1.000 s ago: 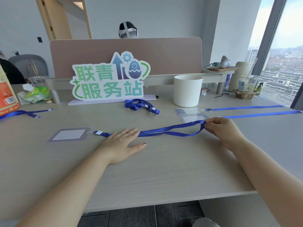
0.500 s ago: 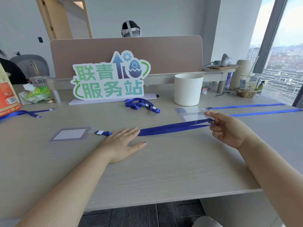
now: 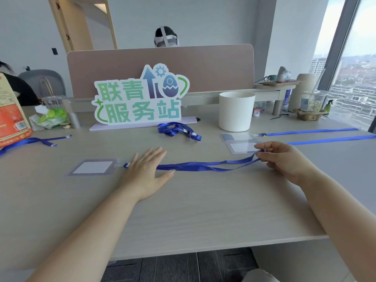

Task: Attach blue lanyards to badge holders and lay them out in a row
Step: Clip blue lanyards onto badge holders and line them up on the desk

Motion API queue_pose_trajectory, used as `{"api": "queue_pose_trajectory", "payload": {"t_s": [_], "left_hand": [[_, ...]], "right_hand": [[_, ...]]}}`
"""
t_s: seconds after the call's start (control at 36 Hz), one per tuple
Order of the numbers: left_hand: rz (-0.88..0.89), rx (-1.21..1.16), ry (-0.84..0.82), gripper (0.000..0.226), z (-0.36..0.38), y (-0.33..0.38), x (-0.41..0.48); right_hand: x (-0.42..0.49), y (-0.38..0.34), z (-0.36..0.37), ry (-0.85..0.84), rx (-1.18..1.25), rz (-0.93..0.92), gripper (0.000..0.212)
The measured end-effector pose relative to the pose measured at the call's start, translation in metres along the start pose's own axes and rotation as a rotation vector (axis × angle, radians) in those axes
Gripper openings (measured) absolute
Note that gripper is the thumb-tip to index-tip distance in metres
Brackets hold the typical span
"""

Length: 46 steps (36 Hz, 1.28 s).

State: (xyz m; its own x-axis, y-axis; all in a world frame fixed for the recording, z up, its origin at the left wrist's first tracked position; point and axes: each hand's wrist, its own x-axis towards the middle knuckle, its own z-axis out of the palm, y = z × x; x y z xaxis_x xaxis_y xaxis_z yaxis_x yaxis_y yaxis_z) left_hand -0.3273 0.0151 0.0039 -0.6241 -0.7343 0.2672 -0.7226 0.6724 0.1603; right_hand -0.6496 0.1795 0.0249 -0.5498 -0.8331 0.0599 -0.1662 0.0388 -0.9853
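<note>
**Lanyard stretched across mid-desk**

Left hand [image 3: 145,169] flat, fingers straight and close together, pressing the blue lanyard [image 3: 203,166] onto the desk [image 3: 183,210] just right of its clip. Badge holder [image 3: 92,167] at the clip end, toward the left edge. Right hand [image 3: 284,159] pinching the strap's looped end between thumb and forefinger, other fingers loosely curled, beside 2 other holders [image 3: 242,147] toward the right edge.
</note>
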Motion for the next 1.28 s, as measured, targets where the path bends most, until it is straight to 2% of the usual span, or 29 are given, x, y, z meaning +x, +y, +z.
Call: {"api": "queue_pose_trajectory", "payload": {"t_s": [0.08,0.19,0.28,0.39,0.47,0.83,1.06,1.17,1.28], "left_hand": [[-0.116,0.068,0.065,0.065,-0.004,-0.012,0.001],[-0.311,0.057,-0.090,0.064,-0.004,-0.027,0.001],[-0.361,0.068,-0.147,0.067,-0.002,-0.028,0.002],[-0.370,0.098,-0.168,0.071,-0.004,-0.024,0.001],[-0.375,0.111,-0.170,0.074,-0.005,-0.023,0.000],[-0.393,0.109,-0.168,0.074,-0.003,-0.024,-0.001],[-0.409,0.114,-0.141,0.070,-0.008,-0.020,-0.004],[-0.442,0.054,-0.125,0.067,-0.008,-0.023,-0.003],[-0.408,0.037,-0.108,0.050,-0.010,-0.025,-0.004]], "right_hand": [[0.000,-0.002,-0.002,0.044,0.076,0.011,0.021],[0.000,-0.003,-0.008,0.007,0.303,0.058,0.020],[0.001,-0.002,-0.012,0.004,0.326,0.071,0.019],[0.005,0.003,-0.012,0.119,0.176,0.092,0.009],[0.004,0.005,-0.011,0.198,0.028,0.075,0.013],[0.002,-0.001,-0.013,0.304,0.036,-0.029,0.009],[0.006,0.004,-0.016,0.329,-0.049,0.015,0.008],[0.011,0.009,-0.018,0.392,-0.226,0.019,0.008],[0.015,0.015,-0.019,0.401,-0.495,-0.011,0.007]]}}
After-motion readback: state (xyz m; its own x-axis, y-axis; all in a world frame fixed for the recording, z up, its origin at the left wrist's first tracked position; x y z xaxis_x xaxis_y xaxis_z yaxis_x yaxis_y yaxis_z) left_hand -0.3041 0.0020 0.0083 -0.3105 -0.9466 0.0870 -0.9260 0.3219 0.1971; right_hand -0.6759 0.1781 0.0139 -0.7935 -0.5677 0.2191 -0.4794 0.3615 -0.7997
